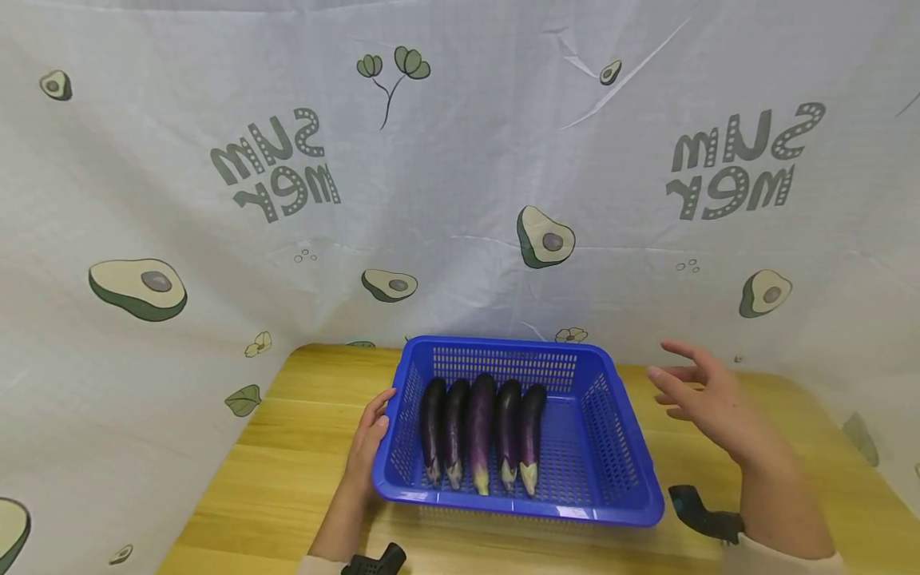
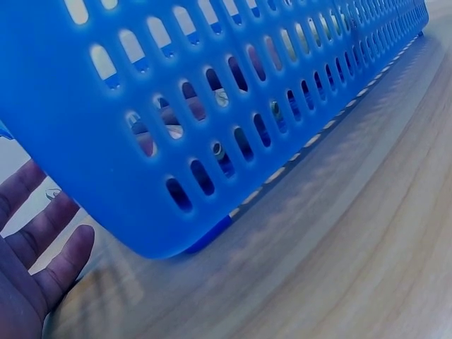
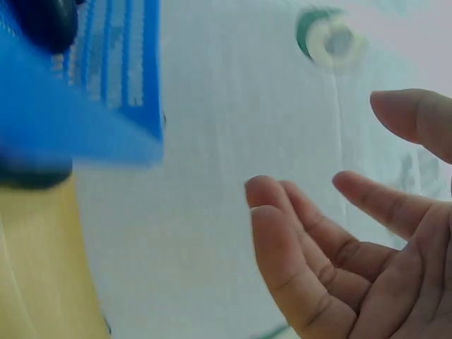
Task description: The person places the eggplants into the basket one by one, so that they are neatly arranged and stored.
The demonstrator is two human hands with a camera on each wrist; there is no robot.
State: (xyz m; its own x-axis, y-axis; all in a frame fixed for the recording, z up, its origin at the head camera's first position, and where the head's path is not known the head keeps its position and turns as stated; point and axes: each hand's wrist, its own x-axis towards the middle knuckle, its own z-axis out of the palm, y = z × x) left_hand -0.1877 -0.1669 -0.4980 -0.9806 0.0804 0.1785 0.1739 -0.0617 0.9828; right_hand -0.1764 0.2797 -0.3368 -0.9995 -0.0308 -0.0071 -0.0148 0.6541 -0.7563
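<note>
A blue plastic basket (image 1: 627,415) with slotted walls stands on the table. Several dark purple eggplants (image 1: 481,423) lie side by side in its left and middle part, their stem ends toward me. My left hand (image 1: 366,447) is at the basket's left side, fingers extended along the rim; in the left wrist view, the left hand (image 2: 35,261) appears beside the basket's corner (image 2: 127,205) with its fingers spread. To the right of the basket, my right hand (image 1: 700,395) is raised in the air and holds nothing. Its fingers (image 3: 279,247) are loosely bent and apart from the basket.
The wooden table (image 1: 287,431) extends to both sides of the basket. Behind it hangs a pale curtain (image 1: 460,176) printed with avocados and lettering. Each wrist carries a black device, one on the left (image 1: 377,561) and one on the right (image 1: 704,515).
</note>
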